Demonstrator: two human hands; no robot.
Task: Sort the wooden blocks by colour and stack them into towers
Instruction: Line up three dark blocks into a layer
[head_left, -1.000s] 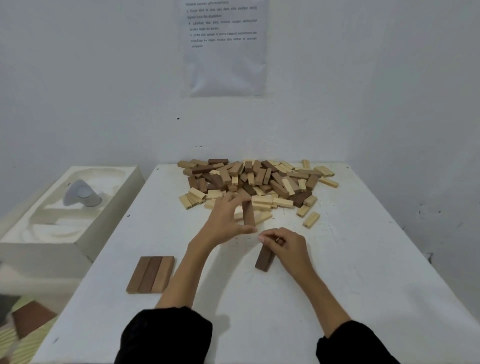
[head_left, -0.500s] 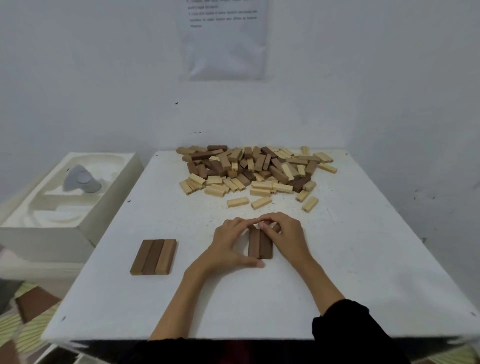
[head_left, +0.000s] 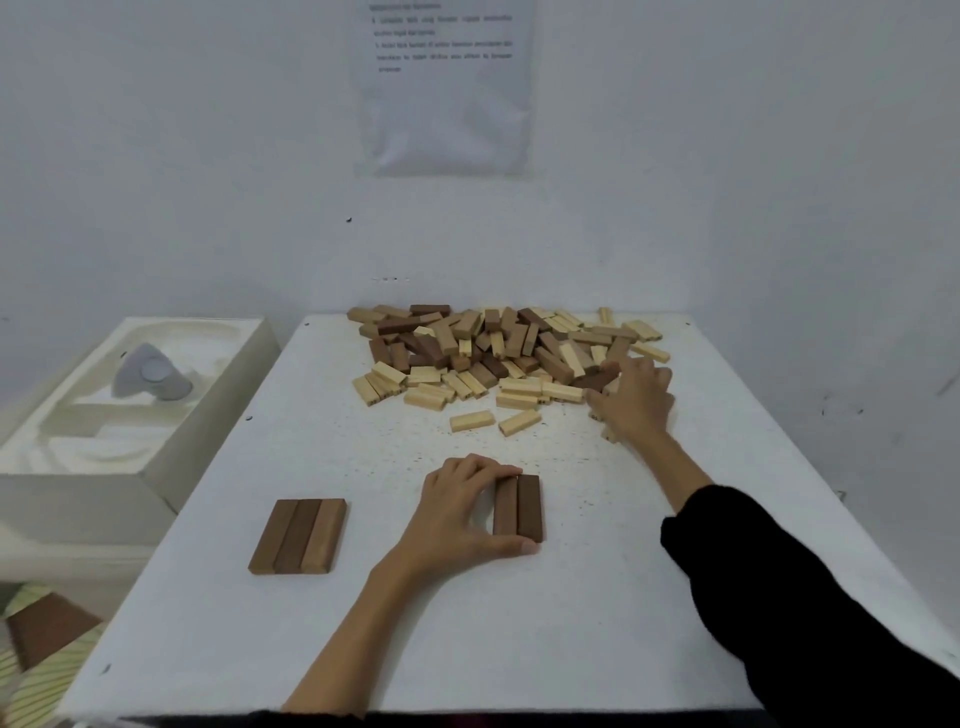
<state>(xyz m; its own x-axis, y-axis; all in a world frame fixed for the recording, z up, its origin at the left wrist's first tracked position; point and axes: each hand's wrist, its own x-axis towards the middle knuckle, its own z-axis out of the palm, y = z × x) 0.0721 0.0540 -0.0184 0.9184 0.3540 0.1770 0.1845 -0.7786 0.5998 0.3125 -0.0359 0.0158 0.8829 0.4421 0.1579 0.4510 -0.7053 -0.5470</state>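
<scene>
Little is done: three brown blocks (head_left: 298, 535) are laid flat at 8 o'clock; two dark blocks (head_left: 518, 506) at centre are pinched end to end by the left hand (head_left: 457, 512). The pile (head_left: 493, 353) at 12 o'clock is unsorted, touched by the right hand (head_left: 631, 400), fingers spread.

The white speckled table (head_left: 571, 623) bears a heap of pale and brown blocks (head_left: 498, 348) at its far edge, with 2 pale blocks (head_left: 471, 420) just before it. Nearer lie 3 brown blocks (head_left: 297, 536), touching, at left, and 2 dark blocks (head_left: 519, 506) mid-table, side by side.
</scene>
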